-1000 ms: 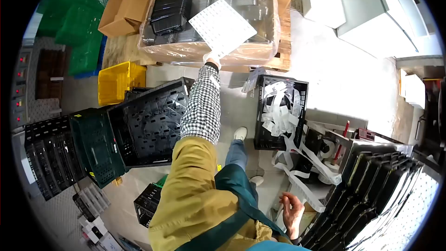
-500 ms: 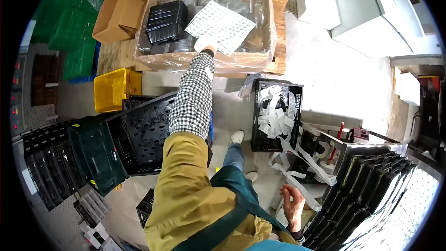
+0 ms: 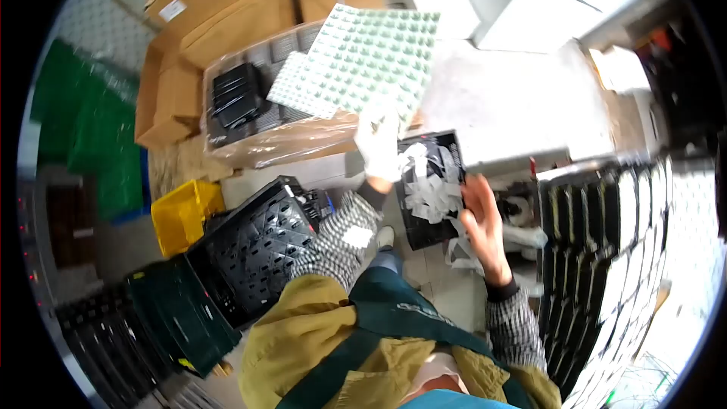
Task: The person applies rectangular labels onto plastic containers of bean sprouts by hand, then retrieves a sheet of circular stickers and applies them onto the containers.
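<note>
My left hand (image 3: 378,140), in a white glove, grips the lower edge of a pale green dimpled sheet (image 3: 375,57), raised over the large lined box. A second dimpled sheet (image 3: 291,89) shows partly behind it, over the clear trays in the box. To its left sits a stack of black trays (image 3: 236,96). My right hand (image 3: 485,223) is bare, empty and open, its fingers extended, just right of a black crate (image 3: 425,236) with tangled white strips (image 3: 433,195) inside.
At the lower left are a yellow crate (image 3: 185,216), a large black crate (image 3: 265,254) and a dark green crate (image 3: 182,314). Stacked black trays (image 3: 579,257) stand close on the right. Cardboard boxes (image 3: 219,0) and white cabinets (image 3: 530,11) are at the back.
The left hand has risen and moved right with a sheet, uncovering another sheet behind it. The right hand has moved up and opened out. The view has shifted and turned.
</note>
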### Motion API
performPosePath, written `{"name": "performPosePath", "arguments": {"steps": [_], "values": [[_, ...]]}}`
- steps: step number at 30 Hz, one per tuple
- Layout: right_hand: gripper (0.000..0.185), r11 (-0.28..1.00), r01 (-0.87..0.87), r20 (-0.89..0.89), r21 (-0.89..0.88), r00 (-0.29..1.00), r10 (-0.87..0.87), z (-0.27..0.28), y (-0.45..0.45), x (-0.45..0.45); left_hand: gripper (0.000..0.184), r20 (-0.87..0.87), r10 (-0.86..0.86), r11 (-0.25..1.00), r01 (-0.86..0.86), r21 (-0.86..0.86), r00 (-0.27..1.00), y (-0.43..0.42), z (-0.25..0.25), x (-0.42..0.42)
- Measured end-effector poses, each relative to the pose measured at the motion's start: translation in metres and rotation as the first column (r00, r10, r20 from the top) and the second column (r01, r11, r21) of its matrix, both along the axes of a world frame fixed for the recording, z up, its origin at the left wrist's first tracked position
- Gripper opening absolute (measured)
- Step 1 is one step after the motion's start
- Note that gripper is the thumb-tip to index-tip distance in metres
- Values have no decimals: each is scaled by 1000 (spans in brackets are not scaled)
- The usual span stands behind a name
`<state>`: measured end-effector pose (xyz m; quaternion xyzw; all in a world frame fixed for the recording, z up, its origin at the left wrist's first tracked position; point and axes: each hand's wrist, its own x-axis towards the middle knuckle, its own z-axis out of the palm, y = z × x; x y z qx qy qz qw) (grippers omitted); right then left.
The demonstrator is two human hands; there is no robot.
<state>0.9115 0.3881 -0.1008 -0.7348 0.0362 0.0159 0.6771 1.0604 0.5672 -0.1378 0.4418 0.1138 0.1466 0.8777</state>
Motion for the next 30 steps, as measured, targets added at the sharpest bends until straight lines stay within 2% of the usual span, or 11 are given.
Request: {"name": "performPosePath", "arguments": {"steps": [3,5,7,10,12,13,19,21,24,27,30], "values": [[73,954,170,-58,247,985,-161,43,7,8,7,-1,-98,995,98,19,995,-66,12,-87],[70,920,299,-20,255,953,-304,57,0,-10,18,-12,-220,914,211,346,975,-88,22,-137],[46,889,366,157,277,895,-418,56,-19,-34,23,-113,-475,763,473,441,873,-96,40,-177],[25,797,519,149,309,801,-580,56,-66,-112,36,96,-650,689,530,495,754,-110,38,-220],[26,739,631,148,236,729,-669,68,-82,-179,39,98,-744,643,748,-166,661,-123,42,-224],[26,705,686,131,178,694,-708,72,-88,-218,37,188,-748,402,660,-635,636,-128,65,-229],[66,561,825,270,68,526,-806,36,-103,-469,20,108,-888,451,892,22,446,-185,87,-331],[84,451,866,339,218,366,-867,42,-134,-553,20,175,-926,318,942,-111,333,-206,97,-393],[97,206,974,570,-95,222,-791,122,-140,-636,34,86,-991,-88,980,180,-105,-232,136,-486],[71,-132,783,674,-608,421,-607,170,-130,-698,47,148,-926,-300,914,273,-348,-262,159,-577],[48,-220,510,521,-831,578,-628,188,-126,-753,68,155,-806,-540,817,202,-572,-288,172,-639]]}}
